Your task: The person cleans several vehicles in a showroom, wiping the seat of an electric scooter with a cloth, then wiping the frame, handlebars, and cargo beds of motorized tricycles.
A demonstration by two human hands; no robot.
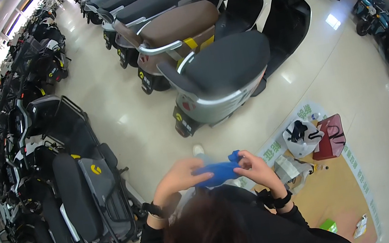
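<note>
A bright blue cloth (217, 173) is stretched between my two hands, close in front of my body. My left hand (179, 179) grips its left end, with thumb and fingers closed on it. At the other end, my right hand (257, 166) pinches the cloth between thumb and fingers, and a small bunched blue bit sticks up beside the fingertips. How the cloth is folded is too blurred to make out. Both wrists carry dark bands.
A silver scooter with a black seat (226, 64) stands ahead, a brown-seated scooter (178, 24) behind it. Black scooters (79, 202) line the left. To the right, a white bag (303, 138), a red bag (330, 137) and a green box (329, 225) rest on a tan mat (333, 196).
</note>
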